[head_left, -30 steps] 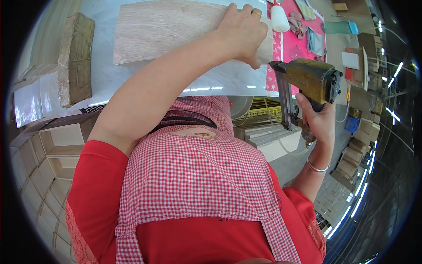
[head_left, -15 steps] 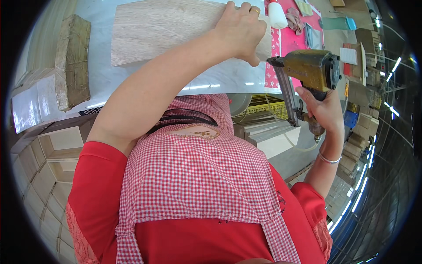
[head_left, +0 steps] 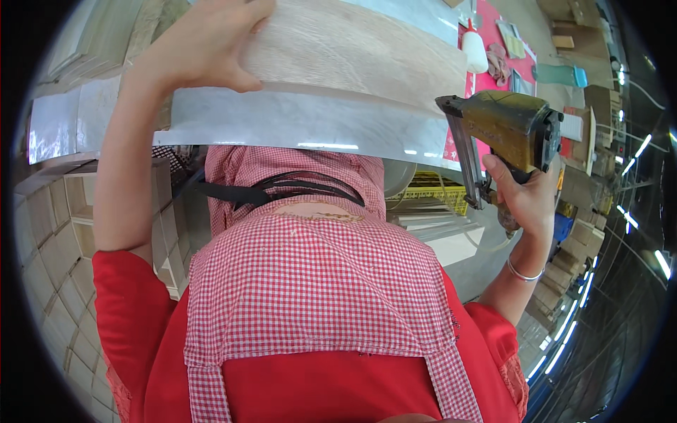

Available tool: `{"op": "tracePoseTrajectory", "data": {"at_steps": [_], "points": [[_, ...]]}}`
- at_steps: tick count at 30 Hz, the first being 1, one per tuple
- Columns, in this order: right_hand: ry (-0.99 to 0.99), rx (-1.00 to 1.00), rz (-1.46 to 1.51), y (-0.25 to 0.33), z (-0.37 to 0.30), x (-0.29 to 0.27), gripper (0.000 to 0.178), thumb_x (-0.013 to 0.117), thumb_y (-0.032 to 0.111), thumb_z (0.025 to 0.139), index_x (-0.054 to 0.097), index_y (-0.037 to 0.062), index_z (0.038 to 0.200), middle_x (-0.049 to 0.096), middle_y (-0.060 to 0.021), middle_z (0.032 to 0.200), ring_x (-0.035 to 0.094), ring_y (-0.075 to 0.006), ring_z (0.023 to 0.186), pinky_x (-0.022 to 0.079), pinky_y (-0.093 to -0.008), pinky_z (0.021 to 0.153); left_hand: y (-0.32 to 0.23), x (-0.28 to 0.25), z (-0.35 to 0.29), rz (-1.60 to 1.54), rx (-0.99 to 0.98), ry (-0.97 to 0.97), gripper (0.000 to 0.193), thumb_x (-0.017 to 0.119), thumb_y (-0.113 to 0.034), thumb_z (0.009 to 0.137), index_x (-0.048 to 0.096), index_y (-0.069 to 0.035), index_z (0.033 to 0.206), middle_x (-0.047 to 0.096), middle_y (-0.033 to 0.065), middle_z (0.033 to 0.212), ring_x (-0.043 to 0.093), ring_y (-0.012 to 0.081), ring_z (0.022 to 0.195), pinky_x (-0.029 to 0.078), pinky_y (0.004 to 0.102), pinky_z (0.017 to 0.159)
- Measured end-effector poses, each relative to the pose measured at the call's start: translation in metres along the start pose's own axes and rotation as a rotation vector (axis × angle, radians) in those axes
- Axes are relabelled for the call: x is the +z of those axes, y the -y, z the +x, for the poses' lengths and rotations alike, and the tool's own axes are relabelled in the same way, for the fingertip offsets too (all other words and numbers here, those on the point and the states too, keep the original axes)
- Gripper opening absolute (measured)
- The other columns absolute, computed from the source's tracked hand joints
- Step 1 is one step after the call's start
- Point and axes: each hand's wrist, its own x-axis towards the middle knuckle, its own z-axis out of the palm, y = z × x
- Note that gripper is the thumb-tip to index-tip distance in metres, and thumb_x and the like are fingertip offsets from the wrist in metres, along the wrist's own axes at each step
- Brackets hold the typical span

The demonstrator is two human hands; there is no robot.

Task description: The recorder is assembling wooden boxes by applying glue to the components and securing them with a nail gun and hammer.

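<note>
A pale wood-grain board [head_left: 360,53] lies across the table in front of me. My left hand [head_left: 201,46] is closed round its left end, thumb along the near edge and fingers over the far side; some fingertips are cut off by the picture's upper rim. Off the board's right end, my right hand [head_left: 527,201] grips a yellow-and-black nail gun [head_left: 504,125] by its handle. The gun's nose points left, close to the board's right end but seemingly apart from it. An air hose [head_left: 486,247] trails from the handle's base.
The table [head_left: 303,120] has a glossy marbled top. Past the board's right end are a white bottle [head_left: 474,53] with a red cap, a crumpled cloth [head_left: 498,65] and a teal bottle [head_left: 560,75]. A yellow crate [head_left: 441,185] sits below the table; wooden boxes [head_left: 53,225] are stacked at left.
My left hand has gone from the board's right end to its left end. The board appears shifted right in view. My right hand still holds the nail gun, slightly further right.
</note>
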Motion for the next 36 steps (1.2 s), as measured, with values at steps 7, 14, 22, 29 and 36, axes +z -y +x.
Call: {"op": "tracePoseTrajectory", "data": {"at_steps": [7,14,22,29,36], "points": [[0.095,0.19,-0.018,0.018,0.002,0.013,0.031,0.08,0.008,0.083,0.066,-0.0022,0.109,0.071,-0.0044,0.096,0.061,-0.0097,0.082,0.051,-0.0269,0.075,0.014,0.082,0.031,-0.23,0.62,-0.892,0.073,0.087,-0.045,0.06,0.057,0.006,0.105,0.05,0.031,0.13,0.048,0.0421,0.124,0.037,0.0511,0.105],[0.091,0.081,0.074,0.015,0.002,0.019,0.031,0.08,0.01,0.084,0.066,-0.0022,0.109,0.071,-0.0036,0.094,0.061,-0.0096,0.079,0.051,-0.0265,0.07,0.008,0.096,0.042,-0.149,0.545,-1.003,0.074,0.087,-0.043,0.06,0.058,0.006,0.108,0.053,0.0298,0.127,0.05,0.0409,0.121,0.038,0.0501,0.103],[0.077,0.181,0.053,0.017,-0.001,0.024,0.027,0.078,0.02,0.088,0.066,0.0014,0.102,0.059,0.002,0.069,0.047,-0.0043,0.048,0.035,-0.022,0.043,-0.038,0.009,0.018,-0.016,0.025,-0.125,0.071,0.085,-0.043,0.059,0.06,0.005,0.105,0.054,0.0291,0.126,0.051,0.0394,0.12,0.039,0.049,0.101],[0.037,0.303,0.015,0.025,-0.003,0.031,0.023,0.077,0.02,0.088,0.066,0.0012,0.097,0.057,0.0028,0.065,0.047,-0.0044,0.048,0.035,-0.0227,0.042,-0.034,0.013,0.019,-0.076,0.035,-0.131,0.068,0.085,-0.043,0.06,0.061,0.004,0.103,0.053,0.029,0.127,0.05,0.0394,0.121,0.039,0.0496,0.101],[0.066,0.059,-0.081,0.033,0.005,0.03,0.022,0.078,0.019,0.087,0.067,0.001,0.095,0.058,0.0023,0.066,0.048,-0.0044,0.048,0.035,-0.0228,0.042,0.008,0.079,0.016,-0.166,0.436,-0.838,0.071,0.085,-0.043,0.059,0.059,0.006,0.105,0.05,0.0316,0.132,0.045,0.0422,0.128,0.038,0.0534,0.105]]}}
